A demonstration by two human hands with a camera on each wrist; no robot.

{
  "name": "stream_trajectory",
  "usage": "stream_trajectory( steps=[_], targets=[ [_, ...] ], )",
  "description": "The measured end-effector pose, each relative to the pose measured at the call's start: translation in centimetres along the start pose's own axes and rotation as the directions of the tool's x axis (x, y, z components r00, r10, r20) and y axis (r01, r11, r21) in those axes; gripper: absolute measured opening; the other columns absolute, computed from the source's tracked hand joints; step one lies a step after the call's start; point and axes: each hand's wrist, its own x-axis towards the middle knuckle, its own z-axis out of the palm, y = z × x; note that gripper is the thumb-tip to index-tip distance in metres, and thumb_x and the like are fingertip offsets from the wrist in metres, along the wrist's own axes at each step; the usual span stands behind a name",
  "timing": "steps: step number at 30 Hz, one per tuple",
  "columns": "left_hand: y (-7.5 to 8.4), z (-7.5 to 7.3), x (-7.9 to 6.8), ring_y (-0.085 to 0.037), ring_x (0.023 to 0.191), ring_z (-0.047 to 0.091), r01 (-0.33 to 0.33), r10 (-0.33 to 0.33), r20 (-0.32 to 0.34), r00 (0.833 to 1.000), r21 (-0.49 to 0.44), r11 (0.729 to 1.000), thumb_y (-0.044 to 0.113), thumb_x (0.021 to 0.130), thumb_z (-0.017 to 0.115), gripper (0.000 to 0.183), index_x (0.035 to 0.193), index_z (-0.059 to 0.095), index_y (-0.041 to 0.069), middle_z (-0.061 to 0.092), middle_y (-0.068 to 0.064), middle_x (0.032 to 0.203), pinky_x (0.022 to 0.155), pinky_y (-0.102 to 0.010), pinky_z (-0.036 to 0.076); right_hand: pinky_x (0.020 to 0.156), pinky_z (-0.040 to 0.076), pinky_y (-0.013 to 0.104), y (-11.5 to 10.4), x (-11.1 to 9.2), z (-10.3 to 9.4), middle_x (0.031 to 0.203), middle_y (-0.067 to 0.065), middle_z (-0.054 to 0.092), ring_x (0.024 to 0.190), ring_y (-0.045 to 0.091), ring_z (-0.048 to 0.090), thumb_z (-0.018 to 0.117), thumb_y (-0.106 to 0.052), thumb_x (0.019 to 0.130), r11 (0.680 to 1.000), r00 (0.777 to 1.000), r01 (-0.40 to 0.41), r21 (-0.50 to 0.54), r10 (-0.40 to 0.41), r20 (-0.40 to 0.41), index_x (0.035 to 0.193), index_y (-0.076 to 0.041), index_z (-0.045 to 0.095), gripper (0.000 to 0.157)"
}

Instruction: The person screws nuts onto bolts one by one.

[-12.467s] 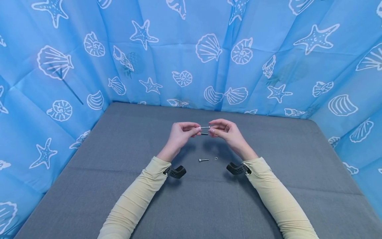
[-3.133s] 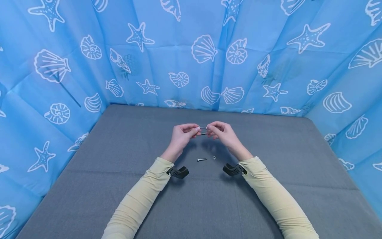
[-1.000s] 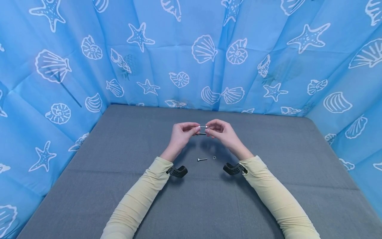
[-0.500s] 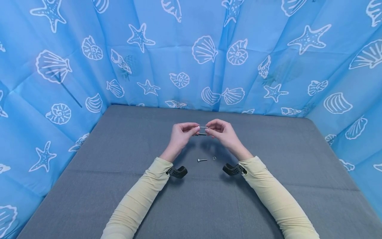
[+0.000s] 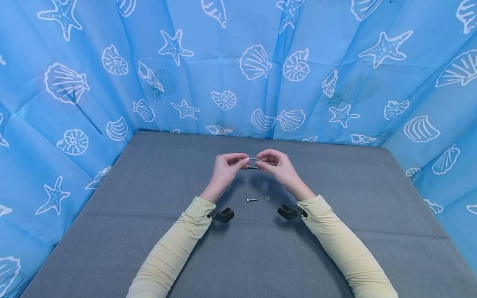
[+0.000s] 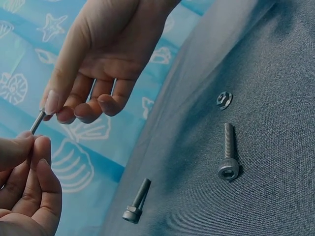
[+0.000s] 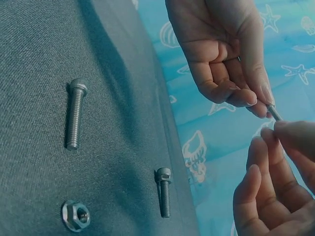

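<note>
Bolt [image 5: 252, 200] and nut [image 5: 267, 198] lay near each other on grey cloth [image 5: 253, 256]. Above and beyond them, the left hand [image 5: 225, 168] and right hand [image 5: 277, 164] pinched opposite ends of a slim metal fastener [image 5: 253, 159]; a second bolt [image 5: 252, 167] rested farther back, before a blue shell-print curtain [image 5: 208, 70].

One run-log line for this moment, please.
left hand: pinches held bolt | right hand: pinches its other end | on table: near bolt, loose nut, far bolt
</note>
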Motion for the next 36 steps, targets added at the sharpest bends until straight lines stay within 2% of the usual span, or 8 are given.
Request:
stream_trajectory(
  steps=[3,8,13,16,21,28,31,36],
  targets=[
    [0.0,0.0,0.0,-0.040,0.088,0.066,0.002,-0.002,0.001,1.000,0.001,1.000,0.002,0.090,0.066,0.018,0.104,0.068,-0.010,0.068,-0.026,0.095,0.078,-0.038,0.056,0.068,0.053,0.037,0.1,0.0,0.1,0.094,0.023,0.065,0.084,0.035,0.063,0.064,-0.016,0.094,1.000,1.000,0.002,-0.019,-0.003,-0.007,0.107,0.005,0.062,0.025],
    [-0.1,0.0,0.1,-0.039,0.087,0.066,0.001,-0.001,-0.001,1.000,-0.022,1.000,0.002,0.090,0.066,0.018,0.103,0.068,-0.010,0.068,-0.027,0.095,0.083,-0.050,0.052,0.068,0.053,0.038,0.0,0.1,0.2,0.093,0.023,0.065,0.082,0.029,0.064,0.061,-0.019,0.096,1.000,1.000,-0.006,-0.017,0.006,-0.016,0.107,0.006,0.063,0.027],
    [-0.2,0.0,0.1,-0.034,0.084,0.068,-0.004,0.004,-0.010,1.000,-0.014,1.000,0.002,0.089,0.066,0.018,0.103,0.068,-0.010,0.068,-0.025,0.094,0.082,-0.049,0.053,0.066,0.054,0.030,-0.2,0.1,0.1,0.100,0.029,0.063,0.087,0.043,0.061,0.064,-0.010,0.093,0.999,1.000,-0.006,0.034,0.006,0.004,0.113,0.006,0.060,0.026],
    [-0.1,0.0,0.0,-0.035,0.085,0.067,-0.004,0.004,-0.008,1.000,-0.010,1.000,0.002,0.090,0.066,0.019,0.104,0.068,-0.011,0.068,-0.025,0.094,0.080,-0.046,0.054,0.065,0.053,0.025,-1.0,-0.1,0.1,0.101,0.033,0.061,0.090,0.048,0.059,0.064,-0.005,0.092,0.999,1.000,-0.002,0.036,0.002,0.018,0.112,0.010,0.059,0.025],
    [0.1,0.0,0.0,-0.038,0.087,0.066,0.004,-0.004,-0.005,1.000,-0.005,1.000,0.002,0.090,0.065,0.018,0.104,0.068,-0.009,0.068,-0.026,0.095,0.082,-0.048,0.053,0.064,0.051,0.025,-2.9,-0.7,0.5,0.097,0.032,0.062,0.088,0.042,0.061,0.058,-0.008,0.096,0.999,0.999,-0.029,-0.017,0.030,0.018,0.105,0.009,0.062,0.020],
    [0.2,0.0,0.0,-0.039,0.088,0.066,0.015,-0.015,-0.001,1.000,-0.018,1.000,0.002,0.090,0.065,0.018,0.104,0.068,-0.010,0.067,-0.027,0.097,0.085,-0.052,0.051,0.069,0.054,0.038,0.0,0.1,0.1,0.100,0.027,0.063,0.085,0.034,0.064,0.065,-0.013,0.093,1.000,1.000,0.002,0.004,-0.002,0.004,0.113,0.004,0.060,0.027],
    [0.2,0.0,0.0,-0.036,0.086,0.067,0.019,-0.019,-0.007,1.000,-0.022,1.000,0.002,0.090,0.065,0.018,0.104,0.068,-0.010,0.068,-0.025,0.096,0.085,-0.050,0.052,0.069,0.054,0.033,0.0,0.2,0.1,0.099,0.026,0.064,0.084,0.031,0.064,0.065,-0.013,0.092,1.000,1.000,0.011,-0.001,-0.011,0.004,0.111,0.004,0.061,0.026],
    [0.3,0.0,-0.1,-0.040,0.088,0.066,0.012,-0.012,-0.002,1.000,-0.014,1.000,0.001,0.090,0.065,0.018,0.104,0.068,-0.010,0.068,-0.025,0.096,0.085,-0.051,0.051,0.065,0.052,0.028,-0.5,0.2,0.1,0.096,0.025,0.065,0.087,0.039,0.061,0.061,-0.018,0.096,0.999,0.999,-0.029,-0.030,0.030,0.013,0.107,0.004,0.064,0.025]
  ],
)
